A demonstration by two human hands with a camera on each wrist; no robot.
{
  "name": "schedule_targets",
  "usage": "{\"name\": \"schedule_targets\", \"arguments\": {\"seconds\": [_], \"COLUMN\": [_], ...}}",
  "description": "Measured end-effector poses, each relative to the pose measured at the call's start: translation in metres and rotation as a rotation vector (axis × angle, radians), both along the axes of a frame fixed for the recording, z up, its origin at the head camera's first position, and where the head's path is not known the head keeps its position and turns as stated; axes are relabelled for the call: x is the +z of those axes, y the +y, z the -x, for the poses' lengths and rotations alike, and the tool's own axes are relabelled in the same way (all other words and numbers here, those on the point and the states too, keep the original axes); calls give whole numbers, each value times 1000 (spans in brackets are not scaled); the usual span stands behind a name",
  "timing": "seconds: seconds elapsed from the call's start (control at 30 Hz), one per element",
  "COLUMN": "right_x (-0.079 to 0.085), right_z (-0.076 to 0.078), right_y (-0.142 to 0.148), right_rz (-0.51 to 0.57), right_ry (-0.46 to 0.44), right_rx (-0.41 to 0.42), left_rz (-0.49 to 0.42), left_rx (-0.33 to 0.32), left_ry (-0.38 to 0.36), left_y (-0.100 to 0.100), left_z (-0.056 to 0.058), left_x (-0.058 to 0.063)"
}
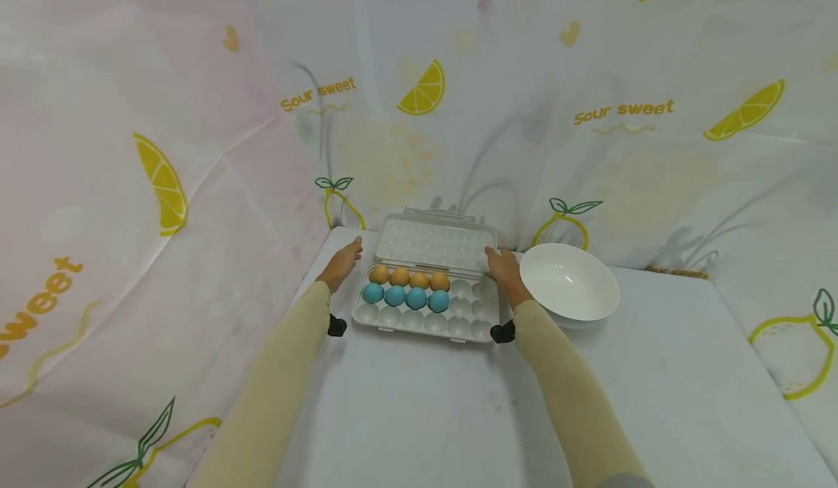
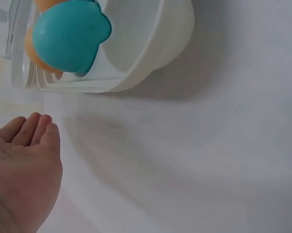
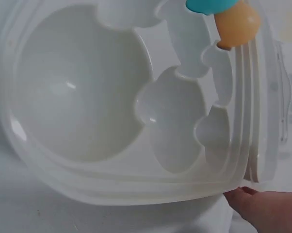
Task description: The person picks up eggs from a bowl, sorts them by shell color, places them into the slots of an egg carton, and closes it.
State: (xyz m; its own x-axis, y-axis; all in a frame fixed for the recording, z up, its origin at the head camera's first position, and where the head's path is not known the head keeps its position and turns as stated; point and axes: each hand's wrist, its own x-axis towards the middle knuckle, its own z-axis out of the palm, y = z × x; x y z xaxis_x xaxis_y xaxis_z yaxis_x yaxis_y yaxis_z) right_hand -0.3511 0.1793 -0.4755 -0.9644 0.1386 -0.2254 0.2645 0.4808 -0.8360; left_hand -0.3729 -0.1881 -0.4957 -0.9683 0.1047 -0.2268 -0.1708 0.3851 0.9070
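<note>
A white plastic egg box (image 1: 412,321) lies on the table with its clear lid (image 1: 435,244) folded back toward the wall. In its back row sit several orange eggs (image 1: 399,276), and in the middle row several blue eggs (image 1: 416,298), filling the left part of both rows. The front row and right-hand cups are bare. My left hand (image 1: 343,261) is beside the box's left end, fingers extended and apart from it, holding nothing. At the back right corner, fingertips of my right hand (image 1: 507,273) touch the box's edge near the hinge (image 3: 252,179); some fingers are hidden.
To the right of my right hand stands a white bowl (image 1: 569,284), close to the forearm. A white cloth covers the table (image 1: 432,401). Behind and to the left hangs a lemon-printed sheet (image 1: 511,110). Each wrist carries a small black device (image 1: 337,326).
</note>
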Motion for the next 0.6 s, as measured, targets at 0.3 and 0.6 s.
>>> {"name": "schedule_targets", "arguments": {"seconds": [0.3, 0.6], "right_x": [3, 14], "right_z": [11, 14], "right_y": [2, 2], "right_rz": [174, 241], "right_ry": [-38, -40], "right_rx": [-77, -68], "left_rz": [-127, -160], "left_rx": [-9, -31], "left_ry": [-12, -22], "left_y": [16, 25], "left_z": [1, 5], "left_x": [15, 26]}}
